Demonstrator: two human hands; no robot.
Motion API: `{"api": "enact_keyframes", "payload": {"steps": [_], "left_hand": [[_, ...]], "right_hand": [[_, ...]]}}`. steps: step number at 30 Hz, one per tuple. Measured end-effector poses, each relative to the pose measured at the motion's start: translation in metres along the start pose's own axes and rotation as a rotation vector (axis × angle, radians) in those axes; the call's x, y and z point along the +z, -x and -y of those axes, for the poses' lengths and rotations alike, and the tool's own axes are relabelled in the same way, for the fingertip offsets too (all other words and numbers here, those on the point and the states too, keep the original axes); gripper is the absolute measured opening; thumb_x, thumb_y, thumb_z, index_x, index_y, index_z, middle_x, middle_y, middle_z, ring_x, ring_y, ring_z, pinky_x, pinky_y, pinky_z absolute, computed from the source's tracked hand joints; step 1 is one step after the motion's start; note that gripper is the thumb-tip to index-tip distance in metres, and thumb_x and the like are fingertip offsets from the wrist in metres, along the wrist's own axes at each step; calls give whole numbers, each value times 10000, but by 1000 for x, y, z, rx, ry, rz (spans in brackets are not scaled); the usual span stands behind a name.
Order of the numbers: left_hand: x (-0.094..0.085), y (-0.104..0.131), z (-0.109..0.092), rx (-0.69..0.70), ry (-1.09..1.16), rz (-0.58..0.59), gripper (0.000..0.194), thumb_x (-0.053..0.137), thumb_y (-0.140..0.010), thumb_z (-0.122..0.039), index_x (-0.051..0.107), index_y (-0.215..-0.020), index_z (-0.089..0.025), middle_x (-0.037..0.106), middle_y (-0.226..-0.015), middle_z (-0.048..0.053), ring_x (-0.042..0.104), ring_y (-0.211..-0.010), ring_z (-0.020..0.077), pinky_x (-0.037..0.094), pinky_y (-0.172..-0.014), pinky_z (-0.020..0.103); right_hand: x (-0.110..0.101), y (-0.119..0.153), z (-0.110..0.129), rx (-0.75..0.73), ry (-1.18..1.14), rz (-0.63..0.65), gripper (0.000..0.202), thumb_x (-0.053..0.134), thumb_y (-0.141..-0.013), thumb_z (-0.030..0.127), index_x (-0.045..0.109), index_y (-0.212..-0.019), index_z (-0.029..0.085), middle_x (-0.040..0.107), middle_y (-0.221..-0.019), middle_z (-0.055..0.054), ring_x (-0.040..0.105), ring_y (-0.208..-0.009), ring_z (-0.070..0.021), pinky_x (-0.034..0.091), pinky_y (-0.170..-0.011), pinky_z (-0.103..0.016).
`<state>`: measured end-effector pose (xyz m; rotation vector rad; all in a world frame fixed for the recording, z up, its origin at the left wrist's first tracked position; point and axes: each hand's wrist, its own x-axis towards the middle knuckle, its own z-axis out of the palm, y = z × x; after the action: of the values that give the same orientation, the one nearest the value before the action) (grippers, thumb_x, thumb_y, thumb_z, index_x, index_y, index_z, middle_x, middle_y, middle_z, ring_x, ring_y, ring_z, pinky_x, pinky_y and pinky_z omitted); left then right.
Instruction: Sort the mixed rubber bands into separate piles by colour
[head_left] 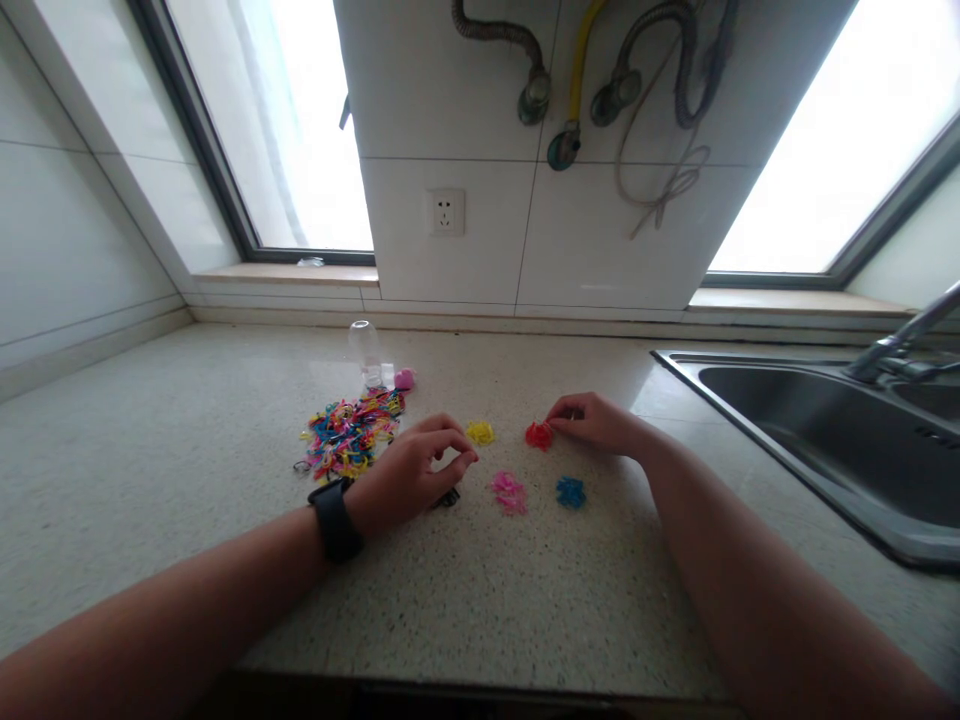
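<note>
My left hand [416, 470], with a black watch on its wrist, hovers between the mixed heap of small coloured rubber bands [349, 435] and the sorted piles. Its thumb and index fingertip meet in a pinch; anything between them is too small to make out. A small black pile [448, 497] shows partly beneath that hand. At the red rubber bands [538, 434], my right hand [592, 422] has its fingertips pinched on the pile's right edge. Close by lie yellow rubber bands [480, 432], pink rubber bands [509, 493] and blue rubber bands [571, 491].
Behind the mixed heap stands a clear plastic bottle [364, 352], with a pink piece [404, 379] beside it. A steel sink [787, 420] with a tap [900, 340] is set into the speckled counter [187, 480] at right. The tiled wall has a socket [447, 212] and pipes.
</note>
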<state>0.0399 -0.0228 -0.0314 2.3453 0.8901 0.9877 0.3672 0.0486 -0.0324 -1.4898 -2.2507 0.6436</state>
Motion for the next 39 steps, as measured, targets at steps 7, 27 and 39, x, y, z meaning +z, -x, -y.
{"api": "enact_keyframes", "payload": {"steps": [7,27,39], "left_hand": [[0,0,1,16,-6,7,153,560,-947,-280,680,-917,-190,607,-944,43,538,-812,131,441,-718,275],[-26,-11,-1,49,-263,37,198,512,-956,-286,681,-909,-193,655,-944,47,586,-866,147,450,-794,289],[-113,-18,79,-342,-542,-178,509,384,-974,-515,744,-843,-181,672,-705,53,549,-616,150,347,-607,281]], "right_hand": [[-2,0,-2,34,-43,35,262,597,-858,344,758,-985,180,754,-948,-80,656,-850,-207,480,-768,-314],[7,-13,-14,135,-143,-150,368,534,-850,419,753,-952,142,596,-655,-15,481,-573,-137,348,-557,-277],[7,-16,-17,130,-151,-169,361,549,-838,425,761,-934,149,607,-647,-29,492,-573,-146,353,-540,-284]]}}
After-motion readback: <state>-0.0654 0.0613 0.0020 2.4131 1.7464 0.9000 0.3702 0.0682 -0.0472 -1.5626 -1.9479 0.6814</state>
